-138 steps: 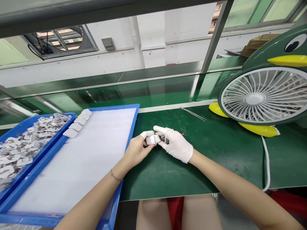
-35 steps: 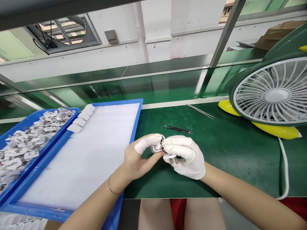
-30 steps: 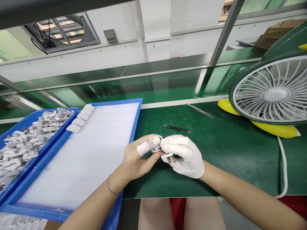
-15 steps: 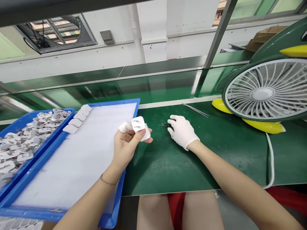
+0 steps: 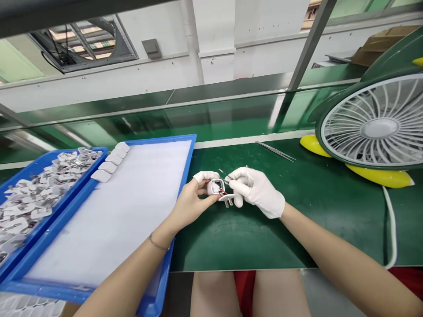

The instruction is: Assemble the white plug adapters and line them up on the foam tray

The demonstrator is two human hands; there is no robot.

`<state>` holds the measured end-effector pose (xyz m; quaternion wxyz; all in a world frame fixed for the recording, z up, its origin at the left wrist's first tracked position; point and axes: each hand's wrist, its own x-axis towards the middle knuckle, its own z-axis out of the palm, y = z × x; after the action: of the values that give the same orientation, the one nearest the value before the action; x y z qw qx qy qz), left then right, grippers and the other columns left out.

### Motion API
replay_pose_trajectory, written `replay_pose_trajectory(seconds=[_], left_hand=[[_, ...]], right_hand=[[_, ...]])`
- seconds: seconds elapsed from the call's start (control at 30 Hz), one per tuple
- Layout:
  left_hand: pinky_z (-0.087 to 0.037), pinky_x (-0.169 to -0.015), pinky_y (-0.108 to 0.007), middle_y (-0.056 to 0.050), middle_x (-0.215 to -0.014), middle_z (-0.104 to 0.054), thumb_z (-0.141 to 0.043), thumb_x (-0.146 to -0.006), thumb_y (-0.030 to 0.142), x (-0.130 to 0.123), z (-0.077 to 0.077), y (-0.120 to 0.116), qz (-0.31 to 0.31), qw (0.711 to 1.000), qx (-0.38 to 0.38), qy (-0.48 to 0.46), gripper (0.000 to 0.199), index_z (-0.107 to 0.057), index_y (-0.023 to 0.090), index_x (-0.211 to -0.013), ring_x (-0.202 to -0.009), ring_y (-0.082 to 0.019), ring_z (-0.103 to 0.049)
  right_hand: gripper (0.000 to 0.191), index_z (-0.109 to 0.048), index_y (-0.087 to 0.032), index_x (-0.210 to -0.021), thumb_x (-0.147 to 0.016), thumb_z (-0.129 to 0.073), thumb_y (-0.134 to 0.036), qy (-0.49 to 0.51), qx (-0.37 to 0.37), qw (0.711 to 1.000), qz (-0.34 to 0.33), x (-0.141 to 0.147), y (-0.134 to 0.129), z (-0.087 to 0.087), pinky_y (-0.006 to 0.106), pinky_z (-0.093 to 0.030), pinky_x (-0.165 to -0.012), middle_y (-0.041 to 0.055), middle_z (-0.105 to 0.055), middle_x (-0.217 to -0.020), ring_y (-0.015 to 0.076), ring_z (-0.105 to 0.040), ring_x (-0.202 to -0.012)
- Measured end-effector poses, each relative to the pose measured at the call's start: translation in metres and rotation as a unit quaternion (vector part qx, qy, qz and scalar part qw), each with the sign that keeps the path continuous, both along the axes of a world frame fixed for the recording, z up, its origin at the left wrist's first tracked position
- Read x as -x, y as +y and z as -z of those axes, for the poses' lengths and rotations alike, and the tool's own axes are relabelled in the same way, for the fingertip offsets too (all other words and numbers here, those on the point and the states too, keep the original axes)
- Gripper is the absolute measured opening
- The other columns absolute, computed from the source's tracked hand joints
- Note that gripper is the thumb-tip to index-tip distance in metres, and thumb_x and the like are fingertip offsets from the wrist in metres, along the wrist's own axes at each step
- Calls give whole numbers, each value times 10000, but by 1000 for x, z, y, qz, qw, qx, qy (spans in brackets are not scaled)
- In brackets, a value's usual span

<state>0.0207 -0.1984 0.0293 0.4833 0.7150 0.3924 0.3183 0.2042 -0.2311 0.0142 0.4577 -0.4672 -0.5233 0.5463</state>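
Observation:
Both of my hands meet over the green table, to the right of the blue tray. My left hand [image 5: 194, 196], with covered fingertips, grips a small white charger housing [image 5: 217, 186]. Its open side faces up and shows parts inside. A white plug cover [image 5: 227, 198] with two metal prongs hangs at its lower right edge on red and black wires. Just right of it, my gloved right hand [image 5: 256, 190] is closed in a pinch. A thin dark tool [image 5: 227, 179] sticks out at its fingertips, mostly hidden by the glove.
Metal tweezers [image 5: 275, 151] lie behind my right hand. A blue tray [image 5: 192, 152] with a white liner carries several white pieces [image 5: 109, 167] along its left edge. Left of it, another blue tray [image 5: 105, 152] holds a heap of plug parts. A green fan [image 5: 380, 127] stands at right.
The housing has moved right and turned, and its plug cover is now swung off with wires showing. My right hand has lifted from the table and come up against the housing.

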Motion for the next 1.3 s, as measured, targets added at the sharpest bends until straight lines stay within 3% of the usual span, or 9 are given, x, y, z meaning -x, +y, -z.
replay_pose_trajectory(seconds=[0.1,0.3,0.63,0.97,1.3], left_hand=[[-576,-806,-289,-69,-1060,-642,-692,-734,209,0,-1,1,-11,1000,3,6,334,-561,170,-1038,-967,-177,-649],[-577,-825,-304,-64,-1048,-647,-716,-714,223,0,1,4,-24,1000,12,-1,371,-553,169,-1043,-987,-184,-645],[-579,-844,-338,-82,-1072,-651,-710,-720,241,0,2,5,-29,1000,8,2,369,-564,164,-1050,-1006,-205,-645],[-583,-841,-348,-86,-1065,-660,-701,-735,253,3,5,7,-7,1000,8,5,386,-562,159,-1082,-968,-199,-661],[-579,-849,-340,-85,-1071,-661,-710,-720,234,3,5,9,-26,1000,6,6,381,-563,164,-1065,-995,-202,-653]], right_hand=[[192,-548,-162,-859,-820,-575,-348,-43,-9,999,0,1,2,6,186,-399,-436,-37,-570,-512,91,-522,-403],[192,-554,-181,-835,-814,-579,-370,-84,-16,996,17,0,4,15,183,-335,-403,-45,-560,-515,84,-492,-404],[223,-566,-176,-829,-815,-572,-398,-105,-26,993,38,2,5,14,197,-362,-432,-48,-538,-483,89,-495,-406],[233,-567,-175,-835,-799,-590,-404,-101,-24,994,15,1,7,15,188,-352,-435,-29,-590,-573,77,-490,-431],[213,-576,-180,-822,-809,-573,-392,-123,-25,992,15,1,4,11,188,-323,-427,-51,-537,-502,76,-471,-411]])
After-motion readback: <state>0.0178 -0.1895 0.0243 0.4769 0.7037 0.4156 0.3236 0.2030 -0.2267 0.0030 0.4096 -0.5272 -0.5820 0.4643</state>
